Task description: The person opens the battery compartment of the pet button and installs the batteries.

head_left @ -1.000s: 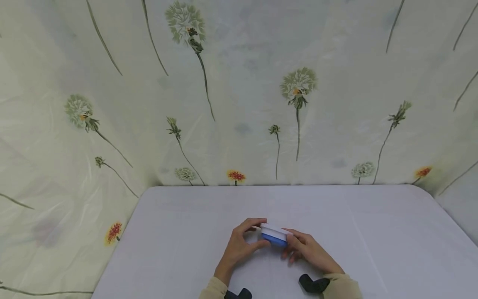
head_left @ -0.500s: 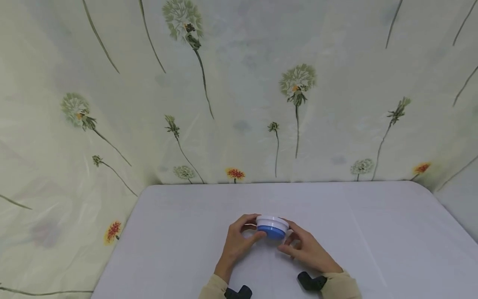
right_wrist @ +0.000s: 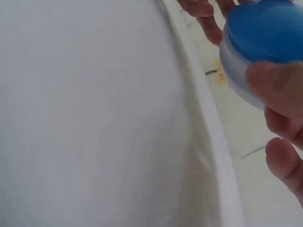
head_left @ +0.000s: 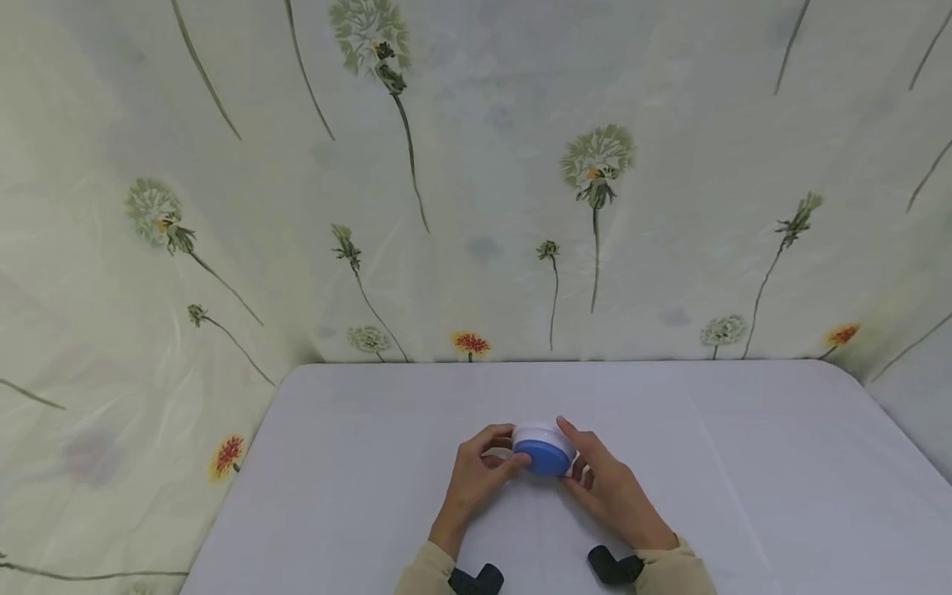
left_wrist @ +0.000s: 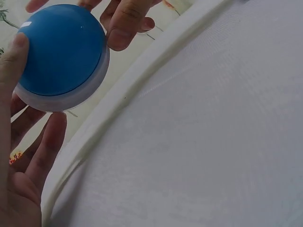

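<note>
A round, squat container with a blue face and a white rim is held up over the table, its blue face tilted toward me. My left hand grips its left side, thumb on the blue face and fingers behind the white part. On the other side, my right hand holds the edge between thumb and fingers, the index finger reaching up by the top rim. The left wrist view shows the blue disc as smooth and slightly domed. In the right wrist view a thumb presses against the white rim.
A white cloth covers the table, whose far edge meets a curtain printed with dandelions. Black angular pieces sit at both wrists, beside the beige sleeves.
The container has tilted, so its blue face now shows more toward me. My right hand has shifted its fingers around the right edge; the left hand keeps its grip.
</note>
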Available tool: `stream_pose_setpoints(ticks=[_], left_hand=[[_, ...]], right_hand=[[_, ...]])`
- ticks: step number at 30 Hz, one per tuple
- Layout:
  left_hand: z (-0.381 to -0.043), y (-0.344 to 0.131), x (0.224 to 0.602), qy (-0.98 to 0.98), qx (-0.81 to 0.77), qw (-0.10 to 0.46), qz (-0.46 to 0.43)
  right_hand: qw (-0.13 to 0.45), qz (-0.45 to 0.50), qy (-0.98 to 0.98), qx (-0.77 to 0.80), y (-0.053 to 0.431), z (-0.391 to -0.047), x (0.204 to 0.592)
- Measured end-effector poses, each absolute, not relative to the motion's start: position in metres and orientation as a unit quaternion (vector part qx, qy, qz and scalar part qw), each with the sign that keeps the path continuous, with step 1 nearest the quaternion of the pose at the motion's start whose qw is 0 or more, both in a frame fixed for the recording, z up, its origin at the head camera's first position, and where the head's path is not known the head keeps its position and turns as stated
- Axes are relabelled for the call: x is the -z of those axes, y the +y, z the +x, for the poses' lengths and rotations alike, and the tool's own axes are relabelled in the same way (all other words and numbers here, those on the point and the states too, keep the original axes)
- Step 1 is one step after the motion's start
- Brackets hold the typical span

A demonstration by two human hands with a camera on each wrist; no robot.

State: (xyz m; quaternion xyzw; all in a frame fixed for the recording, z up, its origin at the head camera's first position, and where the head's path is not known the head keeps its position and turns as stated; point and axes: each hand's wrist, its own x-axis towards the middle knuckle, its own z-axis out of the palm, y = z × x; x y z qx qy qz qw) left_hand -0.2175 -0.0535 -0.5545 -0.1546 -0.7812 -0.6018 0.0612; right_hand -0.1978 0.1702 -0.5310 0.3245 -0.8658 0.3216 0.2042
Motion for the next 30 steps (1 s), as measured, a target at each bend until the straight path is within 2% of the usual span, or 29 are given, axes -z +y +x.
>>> stream_pose_setpoints(ticks=[10, 17, 22, 30], left_hand=[[-0.217, -0.054, 0.552, -0.779, 0.6, 0.055, -0.173], [-0.219, -0.055, 0.552, -0.77, 0.587, 0.046, -0.245], [-0.218, -0.053, 0.551, -0.789, 0.561, 0.04, -0.248], [-0.218, -0.052, 0.553, -0.82, 0.507, 0.085, -0.251]], right_hand=[[0.213, 0.324, -0.868, -0.309, 0.171, -0.197, 0.533], [0.201, 0.262, -0.884, -0.331, 0.171, -0.195, 0.537], [0.194, 0.224, -0.895, -0.332, 0.172, -0.195, 0.54], [0.17, 0.207, -0.904, -0.333, 0.174, -0.196, 0.545]])
